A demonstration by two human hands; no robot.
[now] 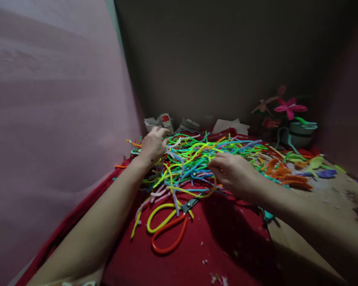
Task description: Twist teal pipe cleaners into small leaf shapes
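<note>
A tangled heap of coloured pipe cleaners (pixel 193 159), mostly green, yellow and blue, lies on a red cloth (pixel 197 246). My left hand (pixel 155 143) is over the heap's left side, its fingers apart and holding nothing that I can see. At the right side, my right hand (pixel 234 172) has its fingers pinched together on a yellow pipe cleaner (pixel 214 188), which curves down and left from the fingertips. Scissors (pixel 171 228) with one yellow and one red handle lie on the cloth at the heap's near edge. Their blade tips are hidden under pipe cleaners.
Orange fuzzy petals (pixel 282 172) and a blue piece (pixel 325 174) lie on the right. Behind them stands a pale pot (pixel 302 133) near a pink fuzzy flower (pixel 290 108). Plastic packets (pixel 165 121) line the back wall. A pale curtain-like surface (pixel 56 119) borders the left.
</note>
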